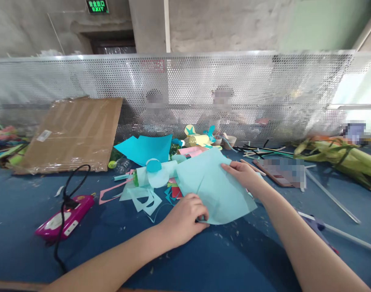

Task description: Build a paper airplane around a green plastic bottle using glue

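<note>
A pale blue sheet of paper [223, 190] is held up at a tilt between my two hands. My left hand [188, 219] pinches its lower left edge with curled fingers. On the right edge, my right hand [243, 175] grips the sheet, its fingers lying on the front and part of the hand hidden. A crease runs across the paper near my left hand. Just left of the sheet lies a bottle wrapped in pale blue paper [142, 177] with a darker blue round piece [153, 165] on it. Pale blue cut-out scraps [141, 198] spread in front of that bottle.
A magenta device with a black cable [66, 217] lies at left. Behind it leans a flat cardboard piece [72, 134]. Bright blue paper [149, 148] stands mid-back. A phone [278, 172], a glue stick [333, 196] and green wrapping [340, 156] lie right. A perforated metal divider [249, 77] runs behind.
</note>
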Motion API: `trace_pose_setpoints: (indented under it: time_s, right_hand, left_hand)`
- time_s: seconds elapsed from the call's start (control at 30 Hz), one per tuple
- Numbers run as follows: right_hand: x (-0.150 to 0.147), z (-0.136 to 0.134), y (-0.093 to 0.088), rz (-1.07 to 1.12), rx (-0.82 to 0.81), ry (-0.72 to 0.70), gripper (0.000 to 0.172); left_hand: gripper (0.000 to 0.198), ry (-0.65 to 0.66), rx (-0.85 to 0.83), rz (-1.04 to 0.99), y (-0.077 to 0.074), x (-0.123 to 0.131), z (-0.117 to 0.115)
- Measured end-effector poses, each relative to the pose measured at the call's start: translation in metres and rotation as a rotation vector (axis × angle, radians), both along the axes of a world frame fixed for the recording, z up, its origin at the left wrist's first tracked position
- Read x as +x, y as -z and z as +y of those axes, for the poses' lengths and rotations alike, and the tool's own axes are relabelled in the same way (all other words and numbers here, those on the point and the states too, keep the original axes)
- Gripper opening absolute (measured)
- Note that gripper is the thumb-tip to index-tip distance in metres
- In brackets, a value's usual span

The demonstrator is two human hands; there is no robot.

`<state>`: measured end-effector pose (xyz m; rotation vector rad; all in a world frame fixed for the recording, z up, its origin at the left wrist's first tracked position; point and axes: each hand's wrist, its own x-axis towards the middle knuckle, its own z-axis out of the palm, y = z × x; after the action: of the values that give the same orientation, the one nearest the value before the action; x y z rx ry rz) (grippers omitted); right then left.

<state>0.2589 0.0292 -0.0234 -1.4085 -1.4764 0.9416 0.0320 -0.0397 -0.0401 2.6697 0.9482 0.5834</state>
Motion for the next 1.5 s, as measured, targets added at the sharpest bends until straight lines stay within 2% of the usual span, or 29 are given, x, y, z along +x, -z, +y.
trace_pose_setpoints:
  time_s: [0.13, 0.27, 0.4, 0.67, 0.77, 0.87, 0.9, 0.93, 1.03, 1.1, 1.23, 1.33, 1.4, 1.5]
  right_hand:
    - [0.003, 0.002, -0.002, -0.056, -0.030, 0.052, 0.041]
    - [0.003, 0.005, -0.001, -0.150, 0.036, 0.120, 0.044]
    - [0.002, 0.005, 0.002, -0.138, 0.044, 0.091, 0.045]
    - [0.004, 0.003, 0.005, -0.141, 0.047, 0.033, 0.041]
    - [0.005, 0.004, 0.003, -0.152, 0.069, 0.044, 0.040]
    - [0.004, 0.002, 0.000, -0.168, 0.069, 0.085, 0.038]
    - [0.004, 0.000, -0.002, -0.160, 0.033, 0.070, 0.036]
    - [0.005, -0.003, -0.004, -0.133, -0.024, 0.016, 0.036]
    - [0.010, -0.013, -0.011, -0.016, -0.222, -0.266, 0.047]
    - [0.017, -0.018, -0.017, -0.032, -0.252, -0.357, 0.049]
    - [0.026, -0.019, -0.030, -0.263, -0.151, -0.268, 0.037]
    - [0.023, -0.010, -0.037, -0.327, -0.160, -0.131, 0.030]
    - [0.018, 0.000, -0.041, -0.291, -0.139, -0.018, 0.028]
    - [0.012, 0.018, -0.046, -0.047, -0.036, 0.132, 0.025]
  left_hand:
    - [0.011, 0.046, -0.002, 0.027, 0.003, 0.000, -0.004]
    - [0.014, 0.015, 0.038, 0.058, 0.004, 0.002, -0.009]
    - [0.024, -0.019, 0.041, 0.071, 0.001, 0.003, -0.014]
    - [0.040, 0.021, -0.041, -0.044, 0.005, 0.006, -0.018]
    - [0.033, 0.002, -0.042, -0.099, 0.004, 0.007, -0.017]
    - [0.010, -0.075, -0.054, -0.155, 0.001, 0.005, -0.014]
    - [0.005, -0.095, -0.057, -0.160, 0.001, 0.004, -0.012]
    - [0.013, -0.110, -0.060, -0.160, 0.002, 0.003, -0.011]
    - [0.029, -0.127, -0.065, -0.152, 0.006, 0.000, -0.007]
    - [0.032, -0.132, -0.061, -0.157, 0.010, -0.001, -0.006]
    - [0.037, -0.154, -0.009, -0.171, 0.015, -0.001, -0.008]
    - [0.038, -0.189, -0.014, -0.181, 0.014, -0.001, -0.010]
    - [0.040, -0.213, -0.039, -0.189, 0.014, -0.002, -0.012]
    - [0.043, -0.238, -0.086, -0.178, 0.015, -0.003, -0.013]
